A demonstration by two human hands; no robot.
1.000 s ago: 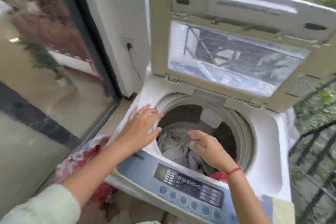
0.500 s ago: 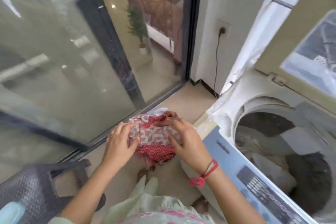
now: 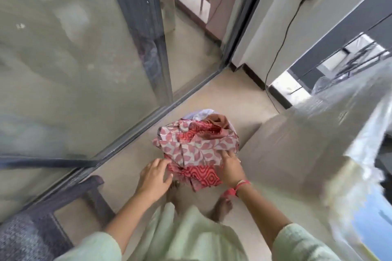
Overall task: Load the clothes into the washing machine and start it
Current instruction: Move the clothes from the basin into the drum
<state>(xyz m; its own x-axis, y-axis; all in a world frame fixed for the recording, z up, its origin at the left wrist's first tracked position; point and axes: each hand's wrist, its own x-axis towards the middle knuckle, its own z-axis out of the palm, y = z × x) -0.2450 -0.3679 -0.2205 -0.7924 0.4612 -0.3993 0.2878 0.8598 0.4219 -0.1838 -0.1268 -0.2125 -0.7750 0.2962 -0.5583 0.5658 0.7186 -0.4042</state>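
A heap of clothes lies on the floor, topped by a red and pink patterned cloth [image 3: 196, 150], with white and brown pieces behind it. My left hand [image 3: 154, 174] takes the cloth's left edge between fingers and thumb. My right hand [image 3: 232, 167], with a red thread at the wrist, curls its fingers over the cloth's right side. The washing machine [image 3: 286, 144] stands at the right, blurred and draped in clear plastic; its tub is out of view.
A glass sliding door [image 3: 84, 59] with a dark frame runs along the left. A black cable [image 3: 282, 48] hangs from a wall socket down to the floor. A dark woven seat [image 3: 31, 231] sits at the bottom left. My bare feet are just below the heap.
My view swung from the machine's open tub down to the floor on its left. Both hands left the tub and came onto the patterned cloth on the heap.
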